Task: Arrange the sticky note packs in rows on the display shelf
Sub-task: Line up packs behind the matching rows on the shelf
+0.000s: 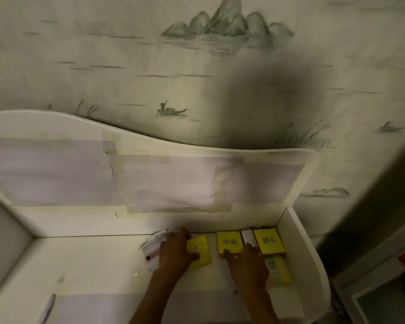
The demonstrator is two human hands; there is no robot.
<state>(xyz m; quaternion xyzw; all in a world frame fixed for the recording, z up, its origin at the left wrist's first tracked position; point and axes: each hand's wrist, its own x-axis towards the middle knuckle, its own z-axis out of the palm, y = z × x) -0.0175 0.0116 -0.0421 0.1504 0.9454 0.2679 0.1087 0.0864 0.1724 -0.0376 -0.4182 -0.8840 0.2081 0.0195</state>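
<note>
Gripping a yellow sticky note pack (200, 251) with thumb curled over its near edge, the left hand (173, 251) holds it on the display shelf (91, 260). The right hand (248, 265) lies nearly flat, fingertips touching a second pack (229, 242); a third (268, 240) sits just right of it, and a paler fourth (278, 270) lies beside that wrist. Likely light, stiff little blocks, wrapped and perhaps slippery, they are best pinched across opposite edges.

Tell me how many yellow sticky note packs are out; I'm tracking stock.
3: one under the left hand at, one mid-row, one by the shelf's right wall. A paler pack lies beside the right hand; others may be hidden.
</note>
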